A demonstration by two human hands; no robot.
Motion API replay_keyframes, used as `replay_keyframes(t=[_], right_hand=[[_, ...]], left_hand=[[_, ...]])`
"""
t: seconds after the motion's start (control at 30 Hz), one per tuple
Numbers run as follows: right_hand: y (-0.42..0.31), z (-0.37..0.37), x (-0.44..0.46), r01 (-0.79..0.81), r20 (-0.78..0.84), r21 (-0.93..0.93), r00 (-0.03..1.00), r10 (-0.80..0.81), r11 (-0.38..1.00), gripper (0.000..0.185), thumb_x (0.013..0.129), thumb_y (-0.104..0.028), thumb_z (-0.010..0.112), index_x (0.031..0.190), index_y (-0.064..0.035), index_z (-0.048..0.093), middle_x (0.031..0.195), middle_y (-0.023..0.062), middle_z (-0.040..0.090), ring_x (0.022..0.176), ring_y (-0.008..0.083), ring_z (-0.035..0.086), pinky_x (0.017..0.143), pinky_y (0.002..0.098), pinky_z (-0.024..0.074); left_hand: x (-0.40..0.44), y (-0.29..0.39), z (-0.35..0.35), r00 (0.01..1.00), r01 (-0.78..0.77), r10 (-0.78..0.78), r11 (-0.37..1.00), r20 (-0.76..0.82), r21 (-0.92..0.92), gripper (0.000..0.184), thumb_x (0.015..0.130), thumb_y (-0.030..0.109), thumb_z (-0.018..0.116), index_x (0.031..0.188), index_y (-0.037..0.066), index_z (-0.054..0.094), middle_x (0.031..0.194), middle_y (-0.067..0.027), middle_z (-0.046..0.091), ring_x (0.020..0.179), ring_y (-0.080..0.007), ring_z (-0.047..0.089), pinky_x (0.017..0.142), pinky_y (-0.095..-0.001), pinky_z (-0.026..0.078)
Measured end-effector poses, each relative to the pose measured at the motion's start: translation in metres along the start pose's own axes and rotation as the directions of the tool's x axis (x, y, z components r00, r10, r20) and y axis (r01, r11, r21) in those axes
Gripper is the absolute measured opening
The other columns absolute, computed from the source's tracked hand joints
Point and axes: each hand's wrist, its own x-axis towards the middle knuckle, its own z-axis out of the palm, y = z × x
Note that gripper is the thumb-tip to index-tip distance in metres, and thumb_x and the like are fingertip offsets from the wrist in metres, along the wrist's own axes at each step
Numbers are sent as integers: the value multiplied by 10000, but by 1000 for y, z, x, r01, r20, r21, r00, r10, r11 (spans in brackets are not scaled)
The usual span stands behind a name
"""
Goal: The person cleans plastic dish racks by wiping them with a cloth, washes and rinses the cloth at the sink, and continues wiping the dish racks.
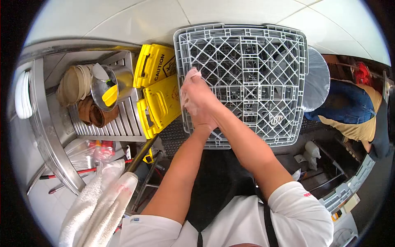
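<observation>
My two hands are together over the left edge of a grey plastic lattice crate (251,88). My right hand (200,91) lies across my left, its fingers closed on a thin, crumpled, whitish see-through sheet (193,74). Whether that sheet is a plastic glove or a wipe, I cannot make out. My left hand (202,119) is mostly hidden under the right, with the wrist showing below; its fingers cannot be seen clearly. More of the same filmy material hangs at the left side of the hands.
Yellow caution signs (158,96) stand left of the crate. A slatted metal rack (119,125) holds a steel pot (123,84) and stacked baskets (74,86). White towels (98,206) hang at lower left. Another person in jeans (343,101) bends at the right, beside a plastic-covered round thing (317,80).
</observation>
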Motion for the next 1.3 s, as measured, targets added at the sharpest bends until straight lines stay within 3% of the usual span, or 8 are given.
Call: replay_keyframes(t=[0.23, 0.33, 0.43, 0.67, 0.8, 0.83, 1.07, 1.3], right_hand=[[-29, -21, 6, -146, 66, 4, 987, 145, 989, 222, 869, -130, 589, 923, 72, 661, 856, 191, 692, 750, 280, 682, 658, 379, 537], [-29, -25, -21, -40, 81, -204, 995, 57, 978, 315, 857, -184, 590, 1033, 66, 664, 951, 250, 711, 891, 384, 698, 800, 448, 542], [-13, -5, -34, 133, 114, -376, 989, -96, 917, 419, 872, -243, 596, 1163, 54, 641, 1087, 325, 692, 1064, 480, 668, 942, 493, 520], [-6, 57, 32, -32, 70, -369, 996, 62, 929, 404, 895, -213, 602, 1165, 89, 600, 1053, 320, 692, 998, 455, 698, 898, 488, 543], [20, 77, 11, 291, -56, -587, 916, -397, 755, 385, 930, -214, 569, 1217, 42, 567, 879, 237, 710, 689, 352, 717, 654, 420, 576], [7, 74, 2, 164, -65, -448, 974, -215, 879, 380, 932, -215, 572, 1224, 29, 561, 855, 201, 702, 664, 323, 699, 643, 410, 569], [4, 69, 26, 57, -50, -287, 996, -75, 956, 389, 901, -221, 582, 1174, 54, 610, 1068, 334, 685, 1033, 510, 658, 919, 526, 522], [12, 71, -2, 15, -136, -368, 988, -70, 930, 359, 924, -209, 578, 1168, 53, 595, 1046, 270, 688, 886, 355, 708, 732, 437, 555]], left_hand=[[-7, 21, -13, 996, 13, 33, 868, -83, 497, 1033, 792, 715, 655, 1590, 151, 319, 1665, -224, 192, 1532, -514, 101, 1172, -747, 62], [-7, 10, 1, 954, -86, 215, 865, -211, 494, 1004, 800, 717, 648, 1587, 179, 332, 1670, -199, 210, 1532, -496, 126, 1186, -725, 86], [-5, -1, 9, 976, -84, 81, 996, -201, -8, 931, 825, 689, 635, 1569, 200, 361, 1653, -189, 273, 1524, -483, 173, 1198, -690, 117], [-10, 17, -15, 974, -81, 139, 950, -177, 302, 989, 777, 748, 675, 1461, 55, 499, 1667, -306, 82, 1540, -507, 68, 1227, -617, 84], [-14, 20, -18, 934, -179, 226, 967, -279, 183, 970, 775, 712, 722, 1410, 1, 541, 1657, -373, 0, 1533, -559, -21, 1225, -633, 48], [-14, 21, -19, 932, -182, 234, 963, -278, 202, 972, 758, 712, 733, 1397, 3, 550, 1644, -397, 14, 1525, -576, 3, 1213, -661, 51], [-12, 21, -28, 948, -178, 217, 968, -233, 176, 959, 744, 724, 736, 1365, 12, 576, 1634, -408, 60, 1525, -570, 69, 1203, -677, 89], [-11, 17, -15, 924, -212, 222, 975, -312, 66, 917, 729, 647, 796, 1337, -9, 591, 1625, -418, 81, 1519, -574, 92, 1196, -689, 103]])
